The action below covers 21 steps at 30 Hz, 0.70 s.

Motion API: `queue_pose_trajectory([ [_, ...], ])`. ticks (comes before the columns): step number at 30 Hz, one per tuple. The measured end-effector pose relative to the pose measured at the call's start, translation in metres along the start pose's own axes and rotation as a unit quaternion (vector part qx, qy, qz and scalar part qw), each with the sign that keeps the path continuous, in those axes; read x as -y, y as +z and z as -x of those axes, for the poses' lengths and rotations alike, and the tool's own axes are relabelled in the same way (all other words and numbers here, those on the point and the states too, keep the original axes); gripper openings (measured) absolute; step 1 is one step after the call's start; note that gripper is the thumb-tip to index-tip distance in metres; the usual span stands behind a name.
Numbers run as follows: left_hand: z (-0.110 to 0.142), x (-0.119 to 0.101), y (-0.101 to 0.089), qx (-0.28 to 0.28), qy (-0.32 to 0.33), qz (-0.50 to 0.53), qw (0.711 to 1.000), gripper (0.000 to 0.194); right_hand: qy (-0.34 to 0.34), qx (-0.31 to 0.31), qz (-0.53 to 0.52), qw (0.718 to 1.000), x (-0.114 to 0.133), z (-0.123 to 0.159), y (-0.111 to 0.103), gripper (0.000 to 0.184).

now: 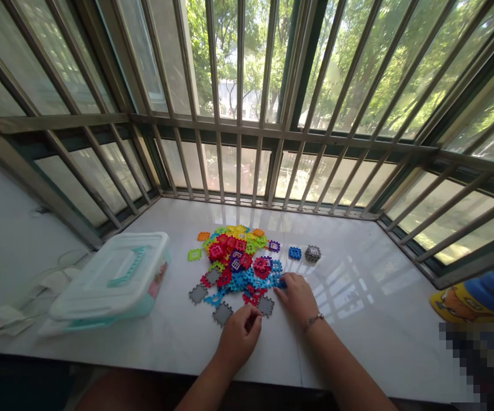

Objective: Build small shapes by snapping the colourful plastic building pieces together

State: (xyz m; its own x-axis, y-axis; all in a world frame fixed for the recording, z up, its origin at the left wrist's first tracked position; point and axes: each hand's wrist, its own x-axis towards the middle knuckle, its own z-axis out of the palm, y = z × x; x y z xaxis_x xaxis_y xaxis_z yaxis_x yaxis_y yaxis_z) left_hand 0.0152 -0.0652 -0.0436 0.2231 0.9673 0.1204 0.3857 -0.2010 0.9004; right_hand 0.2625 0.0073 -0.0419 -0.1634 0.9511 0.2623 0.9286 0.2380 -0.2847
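A heap of interlocking plastic building tiles (234, 251) in red, yellow, green, purple and blue lies spread on the white ledge. My right hand (299, 298), with a bracelet on its wrist, is at the right edge of the heap. Its fingertips are closed on a blue tile (283, 283), mostly hidden by the fingers. In front of the heap is my left hand (241, 335), loosely curled with thumb and fingers close together; no tile shows in it. Close to it lie a grey tile (266, 306) and another grey tile (223, 314).
Right of the heap, a blue tile (295, 253) lies beside a small stack of grey tiles (313, 253). A lidded plastic box (114, 268) stands at the left near white cables. A yellow and blue container (456, 301) is at the right edge. Barred windows (272, 137) enclose the ledge.
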Motion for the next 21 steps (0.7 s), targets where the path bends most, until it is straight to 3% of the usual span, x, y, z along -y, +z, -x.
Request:
queue_pose_trajectory([
  [5,0.001,0.000,0.000,-0.003,-0.001,0.005,1.000,0.018,0.052,-0.022,0.034,0.998,0.009,-0.002,0.005,0.015],
  [9,0.001,0.000,0.001,-0.005,-0.005,0.002,1.000,0.017,0.182,-0.056,-0.043,0.981,-0.006,-0.006,0.002,0.030],
  [11,0.001,0.000,0.001,-0.001,-0.007,-0.002,1.000,0.018,0.260,-0.070,-0.146,0.952,-0.021,-0.007,0.000,0.036],
  [14,0.002,0.000,0.001,0.003,-0.009,-0.007,1.000,0.020,0.359,-0.098,-0.337,0.865,-0.042,-0.010,0.004,0.044],
  [16,0.002,0.000,0.001,0.005,-0.009,-0.009,1.000,0.020,0.390,-0.114,-0.402,0.820,-0.051,-0.013,0.009,0.049],
  [21,0.001,0.001,0.001,0.003,-0.011,-0.016,1.000,0.020,0.410,-0.103,-0.420,0.803,-0.057,-0.020,0.019,0.038],
])
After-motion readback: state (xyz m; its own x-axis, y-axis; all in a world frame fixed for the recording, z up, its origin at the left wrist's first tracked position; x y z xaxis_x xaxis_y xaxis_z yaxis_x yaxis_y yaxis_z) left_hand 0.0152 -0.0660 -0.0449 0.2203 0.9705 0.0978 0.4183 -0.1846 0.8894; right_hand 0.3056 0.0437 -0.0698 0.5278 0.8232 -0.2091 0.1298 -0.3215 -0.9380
